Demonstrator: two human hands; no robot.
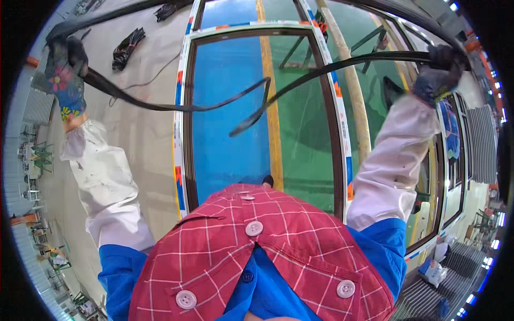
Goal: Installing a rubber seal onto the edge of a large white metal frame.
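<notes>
While the gloved left hand (72, 59) and right hand (443, 69), spread wide apart, each curl closed around it, the long black strip (385, 56) sags over the brown-and-white frame (187, 150). It looks slim, pliant, faintly glossy and sharply kinked mid-span.

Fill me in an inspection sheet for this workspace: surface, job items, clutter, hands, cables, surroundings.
Surface: floor with grey, blue and green areas; a yellow stripe shows through the frame.
Job items: black strip hanging from both hands, its bent part in front of the frame.
Clutter: two dark bundles on the grey floor.
Hands: left hand and right hand, gloved, fingers closed on the strip.
Cables: thin dark line on the grey floor, possibly a cord.
Surroundings: ribbed grey panel at right.
</notes>
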